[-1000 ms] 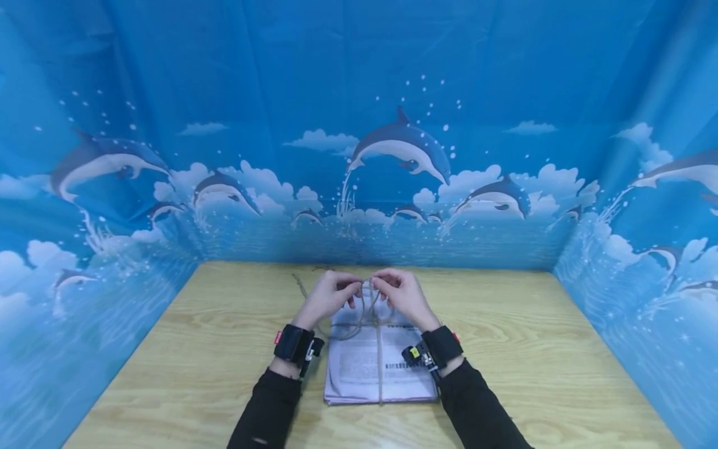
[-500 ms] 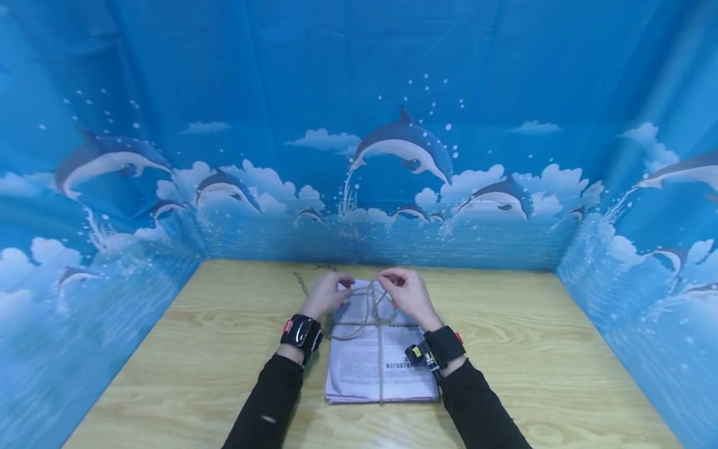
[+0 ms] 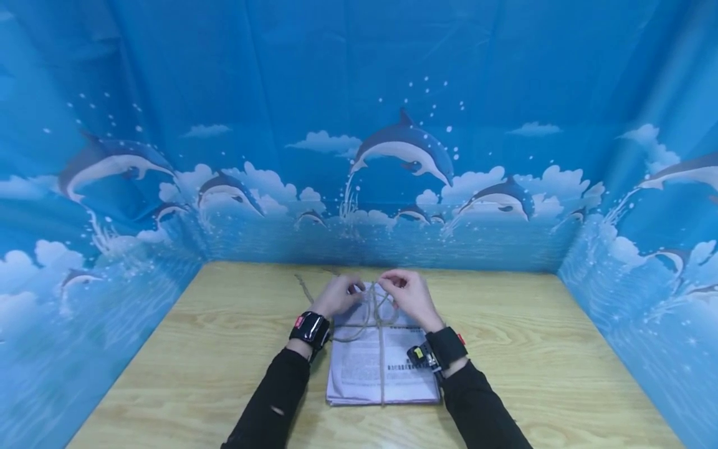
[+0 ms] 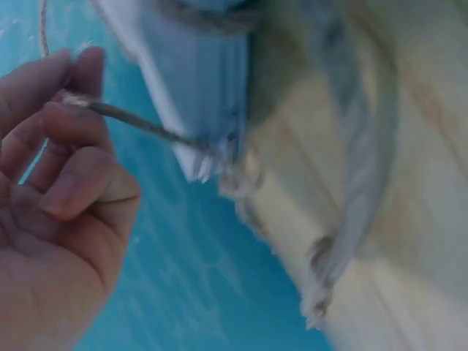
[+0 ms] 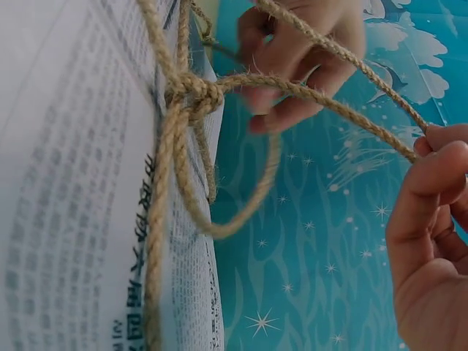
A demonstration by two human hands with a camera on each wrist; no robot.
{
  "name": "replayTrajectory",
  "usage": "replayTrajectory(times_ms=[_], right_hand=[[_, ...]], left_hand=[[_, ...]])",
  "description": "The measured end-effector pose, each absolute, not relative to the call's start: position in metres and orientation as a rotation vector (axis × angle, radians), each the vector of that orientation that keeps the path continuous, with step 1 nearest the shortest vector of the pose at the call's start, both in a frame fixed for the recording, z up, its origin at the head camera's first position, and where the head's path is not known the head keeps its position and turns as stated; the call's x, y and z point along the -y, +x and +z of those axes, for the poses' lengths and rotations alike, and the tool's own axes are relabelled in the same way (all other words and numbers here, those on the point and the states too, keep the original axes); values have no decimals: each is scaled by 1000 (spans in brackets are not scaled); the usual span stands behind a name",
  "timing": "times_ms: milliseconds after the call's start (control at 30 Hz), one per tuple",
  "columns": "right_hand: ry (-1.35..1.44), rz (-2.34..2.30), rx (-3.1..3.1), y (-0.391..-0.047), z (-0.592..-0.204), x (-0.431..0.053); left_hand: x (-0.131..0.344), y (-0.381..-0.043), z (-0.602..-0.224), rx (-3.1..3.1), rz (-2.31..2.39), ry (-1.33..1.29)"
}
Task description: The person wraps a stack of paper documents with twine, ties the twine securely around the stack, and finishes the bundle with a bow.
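A stack of newspapers [image 3: 356,368] lies flat on the table, bound crosswise with jute twine [image 3: 382,368]. On top, the twine's knot [image 5: 194,99] shows up close in the right wrist view, with a loop hanging beside it. My right hand [image 3: 409,298] pinches a raised loop of twine between thumb and fingertips, at the far right of the stack. Over the stack's far left part is my left hand [image 3: 338,295]. In the left wrist view its fingers pinch a thin, frayed twine end [image 4: 77,101]; that view is blurred.
A loose twine tail [image 3: 303,288] lies on the wooden table [image 3: 224,349] left of the stack. Blue dolphin-print sheeting [image 3: 359,237] encloses the table's back and sides. Each wrist carries a black strap with a small camera [image 3: 417,355].
My left hand first drew away leftward from the raised twine, then came back right over the stack. My right hand stays almost in place, holding the twine loop.
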State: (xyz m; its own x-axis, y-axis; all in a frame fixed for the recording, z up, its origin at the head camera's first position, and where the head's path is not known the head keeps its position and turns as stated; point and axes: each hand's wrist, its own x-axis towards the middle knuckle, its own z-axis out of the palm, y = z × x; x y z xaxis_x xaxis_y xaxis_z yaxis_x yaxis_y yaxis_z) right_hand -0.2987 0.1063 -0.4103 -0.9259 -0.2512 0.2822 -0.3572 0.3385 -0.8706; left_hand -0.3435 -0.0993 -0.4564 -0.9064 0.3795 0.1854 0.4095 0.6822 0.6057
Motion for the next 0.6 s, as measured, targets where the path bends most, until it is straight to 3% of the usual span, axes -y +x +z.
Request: replayTrajectory(times_ms=[300,600], right_hand=[[511,1675,2480,-290,-398,-106],[450,1680,2488,-292,-399,-106]], left_hand=[[134,-324,-428,2678,-1625,-490],[158,-317,-425,2054,-2773,-426]])
